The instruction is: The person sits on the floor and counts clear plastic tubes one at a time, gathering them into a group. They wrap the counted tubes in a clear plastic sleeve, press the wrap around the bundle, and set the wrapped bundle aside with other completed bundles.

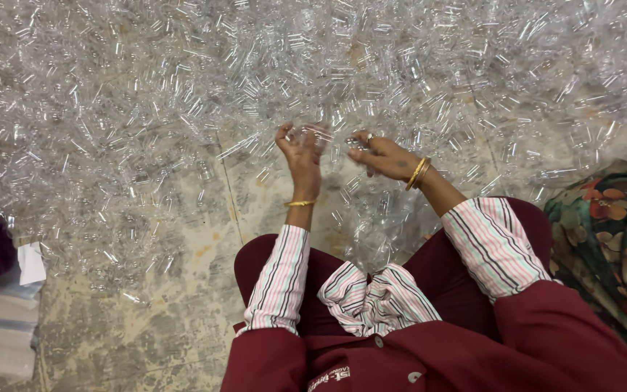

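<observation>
Left hand raised at frame centre, fingers curled round small clear plastic pieces. Right hand just beside, pinching one clear piece. Heap of clear pieces covers floor across upper frame.

Left hand and right hand raised, fingers curled

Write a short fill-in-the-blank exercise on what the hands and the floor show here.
1. The floor is strewn with small clear ____ pieces.
2. The left hand holds a few pieces, with a ____ bangle on its wrist.
3. A ring sits on a finger of the ____ hand.
4. Both striped sleeves are ____ up.

Missing words: plastic; gold; right; rolled
</observation>
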The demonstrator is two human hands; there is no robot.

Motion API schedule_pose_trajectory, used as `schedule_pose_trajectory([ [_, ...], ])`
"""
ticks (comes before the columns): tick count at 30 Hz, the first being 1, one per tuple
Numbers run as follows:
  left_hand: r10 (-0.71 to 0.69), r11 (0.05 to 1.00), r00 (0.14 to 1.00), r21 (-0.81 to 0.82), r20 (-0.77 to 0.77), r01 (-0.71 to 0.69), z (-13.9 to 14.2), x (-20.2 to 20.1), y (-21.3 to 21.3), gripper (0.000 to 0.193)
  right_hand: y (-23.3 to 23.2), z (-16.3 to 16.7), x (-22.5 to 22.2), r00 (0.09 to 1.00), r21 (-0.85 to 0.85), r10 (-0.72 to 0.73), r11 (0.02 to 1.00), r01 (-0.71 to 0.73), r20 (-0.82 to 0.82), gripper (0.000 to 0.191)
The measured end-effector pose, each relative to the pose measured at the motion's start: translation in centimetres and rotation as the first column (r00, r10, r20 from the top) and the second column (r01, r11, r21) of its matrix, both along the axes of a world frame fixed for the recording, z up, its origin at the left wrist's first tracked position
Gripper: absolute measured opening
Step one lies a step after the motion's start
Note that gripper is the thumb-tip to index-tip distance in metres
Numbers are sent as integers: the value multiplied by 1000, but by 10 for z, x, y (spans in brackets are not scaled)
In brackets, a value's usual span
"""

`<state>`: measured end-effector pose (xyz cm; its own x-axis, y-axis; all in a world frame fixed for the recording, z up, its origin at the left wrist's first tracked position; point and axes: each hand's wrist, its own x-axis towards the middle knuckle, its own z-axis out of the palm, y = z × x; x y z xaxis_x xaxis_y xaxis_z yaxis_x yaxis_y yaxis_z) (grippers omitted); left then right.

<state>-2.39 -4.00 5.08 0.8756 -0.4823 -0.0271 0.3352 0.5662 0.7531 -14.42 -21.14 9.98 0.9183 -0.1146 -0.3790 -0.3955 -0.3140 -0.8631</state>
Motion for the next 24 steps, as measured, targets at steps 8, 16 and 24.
schedule_pose_trajectory([
  [8, -30, 997, 991, 70, 130, 21, -18, -20, 7, 49, 10, 19, -3, 995, -163, 85, 984, -75, 57, 65],
  [16, 130, 986, 976, 84, 174, -147, -32, -9, 10, 50, 5, 3, -1, 999, -124, 16, 992, -10, 51, 59],
  [24, 142, 981, 959, 94, 245, -169, -14, 1, 25, 43, -3, -6, -6, 967, 884, -203, 465, -44, 155, 62],
])
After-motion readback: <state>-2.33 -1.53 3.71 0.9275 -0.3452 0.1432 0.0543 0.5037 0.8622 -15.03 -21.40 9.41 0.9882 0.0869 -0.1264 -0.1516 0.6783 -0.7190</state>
